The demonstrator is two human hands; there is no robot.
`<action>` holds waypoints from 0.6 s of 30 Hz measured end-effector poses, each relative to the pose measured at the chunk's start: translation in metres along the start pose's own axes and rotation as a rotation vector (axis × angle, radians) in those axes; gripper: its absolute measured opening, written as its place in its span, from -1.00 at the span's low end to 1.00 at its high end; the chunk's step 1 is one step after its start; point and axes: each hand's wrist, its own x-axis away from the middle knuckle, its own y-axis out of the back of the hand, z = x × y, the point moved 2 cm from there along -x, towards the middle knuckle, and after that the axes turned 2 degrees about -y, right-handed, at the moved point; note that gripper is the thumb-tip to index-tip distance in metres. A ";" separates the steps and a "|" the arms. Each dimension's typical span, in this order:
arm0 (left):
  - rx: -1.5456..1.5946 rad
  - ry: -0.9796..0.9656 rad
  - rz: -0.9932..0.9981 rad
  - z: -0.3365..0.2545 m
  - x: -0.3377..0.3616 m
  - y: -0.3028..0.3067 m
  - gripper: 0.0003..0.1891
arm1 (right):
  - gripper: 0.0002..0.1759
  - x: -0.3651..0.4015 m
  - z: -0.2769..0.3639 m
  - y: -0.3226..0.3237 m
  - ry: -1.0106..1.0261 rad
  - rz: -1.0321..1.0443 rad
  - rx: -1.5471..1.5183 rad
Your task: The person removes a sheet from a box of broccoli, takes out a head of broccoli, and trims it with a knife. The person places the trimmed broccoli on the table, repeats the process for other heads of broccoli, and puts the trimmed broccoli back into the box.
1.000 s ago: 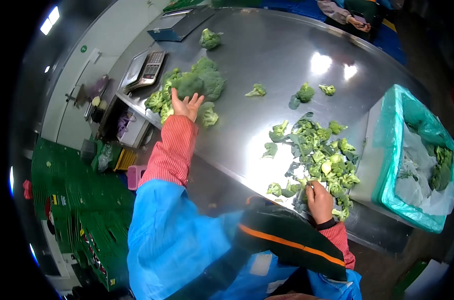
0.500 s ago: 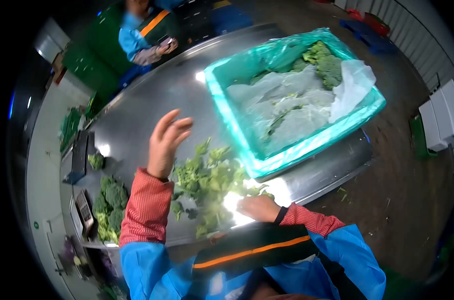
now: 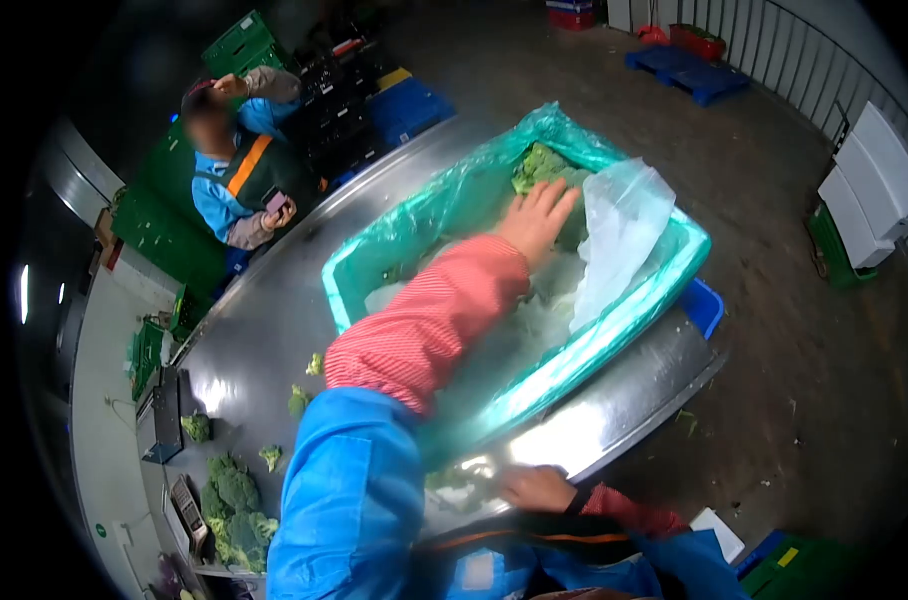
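Observation:
My left hand [image 3: 539, 222] reaches far into a crate lined with teal plastic [image 3: 444, 425]. Its fingers are stretched out over broccoli [image 3: 542, 168] at the far end, seemingly touching it. A translucent white sheet [image 3: 624, 225] stands up beside that hand, partly draped on the liner's right side. My right hand [image 3: 539, 490] is low at the table's near edge, beside blurred pale green scraps [image 3: 464, 485]. Motion blur hides what its fingers do. My left sleeve covers much of the crate's contents and the table's middle.
On the metal table [image 3: 264, 350] lie broccoli heads [image 3: 236, 490], small florets [image 3: 271, 457] and a scale [image 3: 189, 512]. Across the table a person [image 3: 239, 180] holds a phone-like object. Blue pallets [image 3: 689, 72] and white boxes [image 3: 874, 185] stand on the floor.
My left hand has moved from above the scraps on the table forward and right into the crate. My right hand stays near the table edge. The other person has raised a hand to the head.

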 end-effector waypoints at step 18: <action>-0.454 -0.221 0.202 0.009 -0.039 -0.010 -0.06 | -0.62 0.018 -0.033 0.008 0.228 -0.229 0.120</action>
